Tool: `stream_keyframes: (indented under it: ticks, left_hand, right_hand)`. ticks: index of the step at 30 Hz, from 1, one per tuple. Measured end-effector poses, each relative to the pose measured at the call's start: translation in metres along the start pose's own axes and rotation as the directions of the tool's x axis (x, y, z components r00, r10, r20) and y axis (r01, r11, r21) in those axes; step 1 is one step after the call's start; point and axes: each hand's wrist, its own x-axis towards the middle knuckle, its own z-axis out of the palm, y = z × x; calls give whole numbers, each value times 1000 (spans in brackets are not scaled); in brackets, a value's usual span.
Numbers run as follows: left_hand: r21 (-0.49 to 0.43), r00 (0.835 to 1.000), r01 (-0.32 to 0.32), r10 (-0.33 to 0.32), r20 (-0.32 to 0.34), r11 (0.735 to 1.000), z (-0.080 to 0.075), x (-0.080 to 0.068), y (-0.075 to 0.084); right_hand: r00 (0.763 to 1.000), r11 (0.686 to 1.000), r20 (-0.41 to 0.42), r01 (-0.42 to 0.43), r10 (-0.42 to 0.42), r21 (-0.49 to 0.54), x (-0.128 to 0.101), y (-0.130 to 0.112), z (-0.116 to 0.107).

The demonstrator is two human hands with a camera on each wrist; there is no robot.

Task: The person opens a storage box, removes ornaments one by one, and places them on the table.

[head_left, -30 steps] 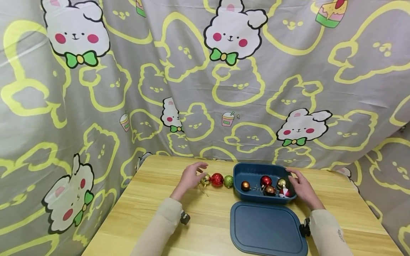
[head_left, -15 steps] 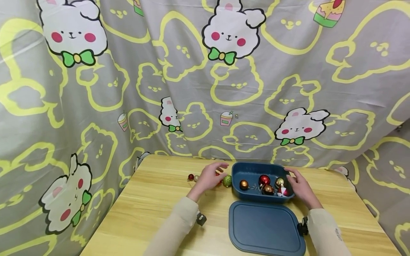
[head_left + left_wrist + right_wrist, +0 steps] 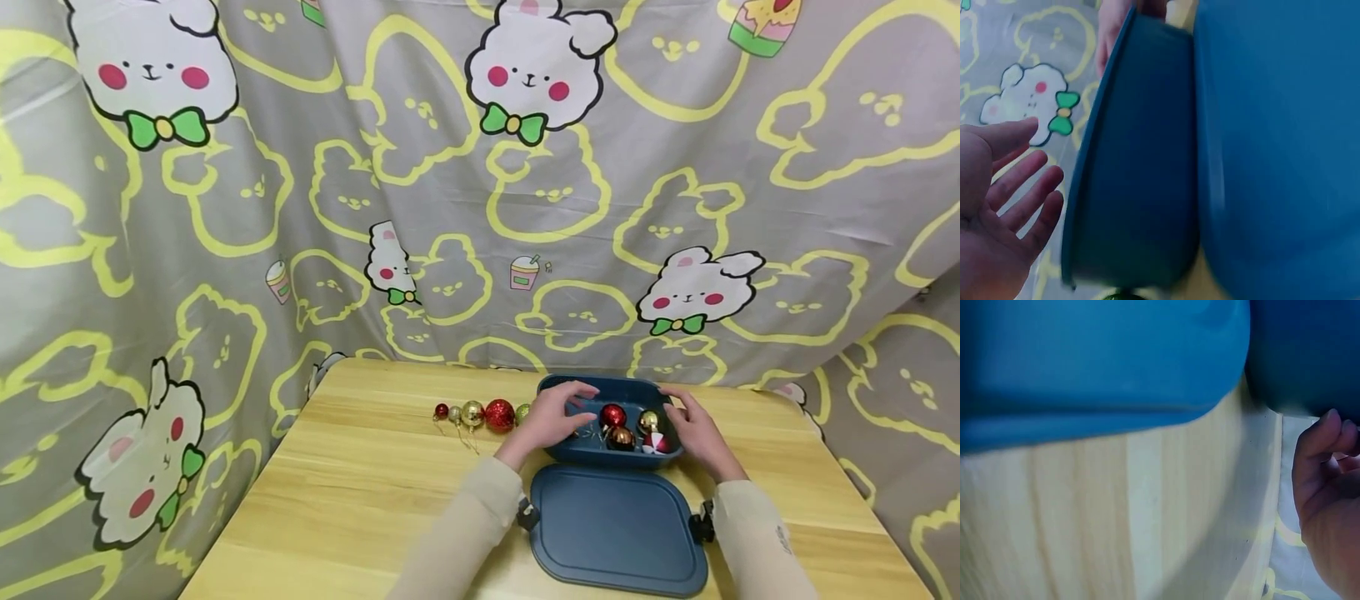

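dark blue box (image 3: 600,454) and lid (image 3: 615,533); red glitter bauble (image 3: 499,414) left of the left hand (image 3: 551,417); pale wood-grain counter (image 3: 360,500).

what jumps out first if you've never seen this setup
The bunny-print cloth hung behind the wooden table dominates. Next comes the blue box of shiny baubles, with the left hand and right hand at its sides, and its lid lying flat in front.

Baubles: 4 on table (image 3: 480,414), 4 in box (image 3: 626,429); 1 lid (image 3: 617,530).
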Motion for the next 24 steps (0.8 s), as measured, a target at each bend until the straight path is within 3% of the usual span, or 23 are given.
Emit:
stream_keyframes:
  ticks: [11,17,24]
  left_hand:
    - [73,995,36,-42,87,997,40,19,11]
    - [142,988,68,-86,126,987,48,25,13]
    - [255,965,72,-131,225,964,50,27,16]
  right_hand:
    - [1000,1000,19,-20,19,5,2,0,0]
    - [999,1000,23,-24,25,-5,3,0,1]
    - [1000,1000,18,-11,11,-15,3,1,0]
